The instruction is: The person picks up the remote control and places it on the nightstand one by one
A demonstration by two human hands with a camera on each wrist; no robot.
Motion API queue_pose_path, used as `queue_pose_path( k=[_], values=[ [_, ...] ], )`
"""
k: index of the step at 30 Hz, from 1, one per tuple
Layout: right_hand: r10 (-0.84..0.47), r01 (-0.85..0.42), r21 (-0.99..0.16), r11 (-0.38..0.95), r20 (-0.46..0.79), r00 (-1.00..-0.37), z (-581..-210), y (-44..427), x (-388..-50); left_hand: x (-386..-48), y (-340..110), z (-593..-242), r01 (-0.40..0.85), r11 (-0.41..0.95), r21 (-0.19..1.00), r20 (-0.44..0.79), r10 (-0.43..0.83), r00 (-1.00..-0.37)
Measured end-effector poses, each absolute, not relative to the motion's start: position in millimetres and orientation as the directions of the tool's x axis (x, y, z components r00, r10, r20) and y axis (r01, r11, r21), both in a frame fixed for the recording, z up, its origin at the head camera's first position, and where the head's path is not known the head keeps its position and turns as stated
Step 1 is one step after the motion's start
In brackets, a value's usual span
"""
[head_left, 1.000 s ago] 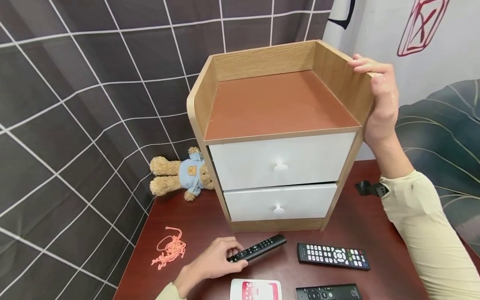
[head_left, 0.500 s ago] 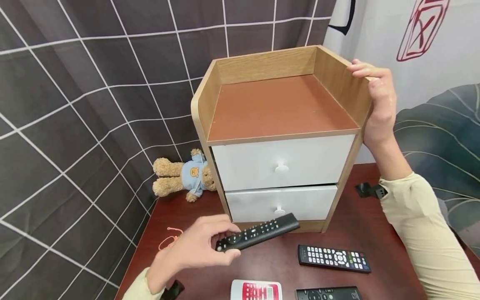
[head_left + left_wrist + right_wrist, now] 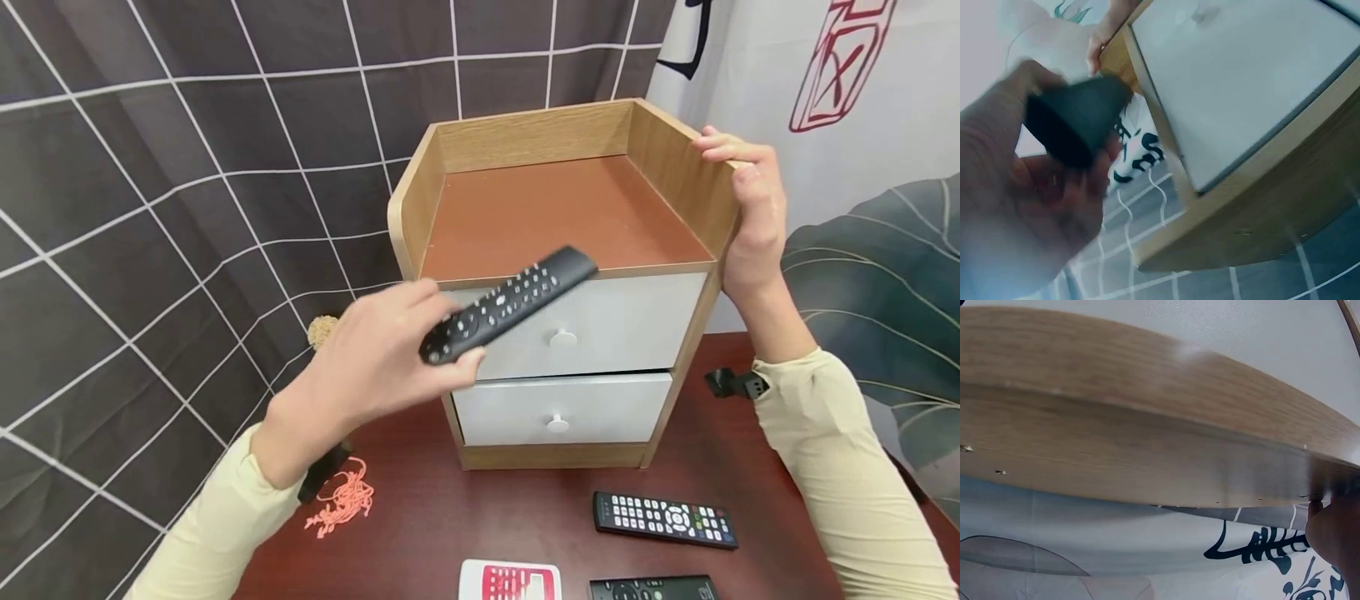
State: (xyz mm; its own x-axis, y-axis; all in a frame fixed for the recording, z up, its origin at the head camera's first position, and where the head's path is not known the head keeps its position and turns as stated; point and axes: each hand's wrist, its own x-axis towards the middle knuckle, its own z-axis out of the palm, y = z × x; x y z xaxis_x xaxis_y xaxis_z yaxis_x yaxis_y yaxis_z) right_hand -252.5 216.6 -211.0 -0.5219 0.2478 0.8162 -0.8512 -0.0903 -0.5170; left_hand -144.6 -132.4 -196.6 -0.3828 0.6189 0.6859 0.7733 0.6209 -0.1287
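Observation:
My left hand [image 3: 367, 358] holds a black remote control [image 3: 512, 303] between thumb and fingers, raised in front of the cabinet's upper drawer [image 3: 622, 325]. Its far end tilts up to the level of the cabinet's top shelf [image 3: 555, 212]. The left wrist view shows the remote [image 3: 1079, 119] end-on and blurred in that hand [image 3: 1041, 206]. My right hand [image 3: 757, 221] grips the upper edge of the small wooden cabinet's [image 3: 555, 456] right side panel, fingers over the top. Only part of this hand [image 3: 1338, 540] appears at the right wrist view's edge. Both white drawers look closed or nearly so.
A remote with white buttons [image 3: 665, 518], another black remote [image 3: 656, 588] and a white-and-red calculator [image 3: 510, 581] lie on the dark red table [image 3: 420, 517]. Tangled pink string [image 3: 343, 502] lies at left. The teddy bear's foot [image 3: 322, 331] peeks out behind my left hand.
My left hand has picked the black remote up off the table and raised it in front of the upper drawer. The teddy bear is now mostly covered. My right hand keeps its grip on the cabinet.

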Motion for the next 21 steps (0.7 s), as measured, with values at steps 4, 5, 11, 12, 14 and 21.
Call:
queue_pose_path(
  k=[4,5,11,12,14,21],
  values=[
    [0.254,-0.852,-0.515,-0.094,0.815,-0.521,-210.9,217.1,-252.1,-152.8,-110.0,-179.7,0.598,0.780,-0.182,0.731,0.514,-0.448],
    [0.253,-0.852,-0.516,-0.091,0.815,-0.521,-210.7,216.9,-252.3,-155.3,-104.0,-175.2,0.555,0.813,-0.176,0.728,0.487,-0.482],
    [0.246,-0.848,-0.523,-0.088,0.813,-0.528,-210.7,215.3,-254.2,-171.8,-75.5,-150.3,0.348,0.923,-0.163,0.639,0.368,-0.675],
    [0.245,-0.846,-0.525,-0.089,0.812,-0.530,-210.9,215.2,-254.1,-174.7,-72.6,-147.4,0.327,0.929,-0.173,0.628,0.360,-0.690],
    [0.244,-0.843,-0.529,-0.093,0.809,-0.535,-211.3,215.0,-253.6,-180.1,-67.7,-142.6,0.281,0.940,-0.194,0.607,0.340,-0.718],
    [0.246,-0.839,-0.536,-0.099,0.803,-0.542,-210.9,216.0,-251.3,-199.4,-56.7,-131.1,0.171,0.969,-0.179,0.503,0.240,-0.830]
  ],
)
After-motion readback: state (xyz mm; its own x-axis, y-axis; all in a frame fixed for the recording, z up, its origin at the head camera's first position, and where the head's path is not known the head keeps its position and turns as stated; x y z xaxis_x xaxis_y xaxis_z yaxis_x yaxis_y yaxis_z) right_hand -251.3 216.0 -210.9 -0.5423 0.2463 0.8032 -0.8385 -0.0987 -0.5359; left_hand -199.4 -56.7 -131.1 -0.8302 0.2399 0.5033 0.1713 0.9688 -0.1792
